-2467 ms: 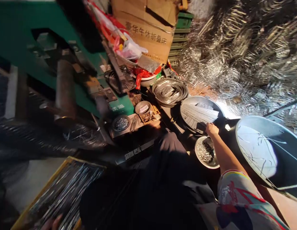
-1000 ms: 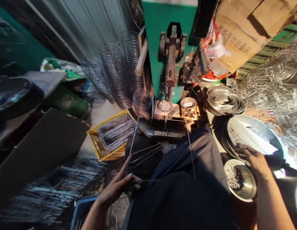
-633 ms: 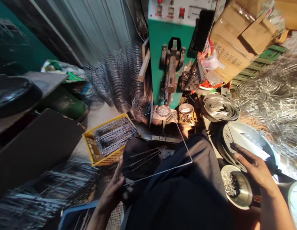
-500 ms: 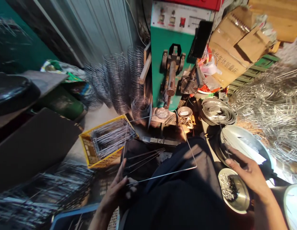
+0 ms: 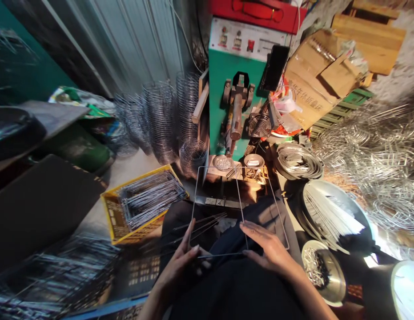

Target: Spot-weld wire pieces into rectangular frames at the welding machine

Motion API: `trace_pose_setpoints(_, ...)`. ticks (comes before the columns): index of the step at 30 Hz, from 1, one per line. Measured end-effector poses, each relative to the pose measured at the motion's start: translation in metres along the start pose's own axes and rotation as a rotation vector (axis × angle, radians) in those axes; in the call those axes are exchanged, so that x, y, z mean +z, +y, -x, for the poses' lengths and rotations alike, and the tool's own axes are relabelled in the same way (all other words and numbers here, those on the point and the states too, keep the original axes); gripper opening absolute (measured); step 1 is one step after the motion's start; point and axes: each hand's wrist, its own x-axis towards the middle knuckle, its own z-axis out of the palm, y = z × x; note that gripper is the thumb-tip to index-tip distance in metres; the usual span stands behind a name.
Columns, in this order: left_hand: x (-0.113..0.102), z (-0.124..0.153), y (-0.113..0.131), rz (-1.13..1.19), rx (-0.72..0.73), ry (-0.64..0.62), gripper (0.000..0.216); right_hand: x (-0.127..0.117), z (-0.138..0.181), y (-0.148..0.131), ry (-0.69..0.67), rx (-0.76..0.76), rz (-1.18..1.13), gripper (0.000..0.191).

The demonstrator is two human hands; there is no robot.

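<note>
A thin rectangular wire frame (image 5: 195, 195) is held over my lap. My left hand (image 5: 180, 262) is closed on its near left corner, thumb over the wire. My right hand (image 5: 267, 249) pinches a straight wire rod (image 5: 239, 195) between thumb and fingers. That rod lies lengthwise across the frame, dividing it. Whether rod and frame touch I cannot tell. Several loose wire rods (image 5: 207, 222) rest on my lap beneath the frame.
Ahead stands a green machine (image 5: 216, 102) with a metal arm; below it is a small dish (image 5: 223, 163). On the left is a yellow basket (image 5: 108, 222) of wire frames. At right are a large basin (image 5: 363, 206) holding wire rods and a metal bowl (image 5: 338, 271).
My right hand has come left from beside the basin, bringing the wire rod over the frame. The frame has turned squarer to the machine, and the view has tilted up slightly.
</note>
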Motion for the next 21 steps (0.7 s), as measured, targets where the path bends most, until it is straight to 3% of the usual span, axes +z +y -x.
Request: trace_pose_setpoints(21, 0.0082, -0.0068, 0.0012, 0.063, -0.025, -0.007, 0.103, 0.0066, -0.0070, 0.0076, -0.045, 0.027, 0.076, 0.059)
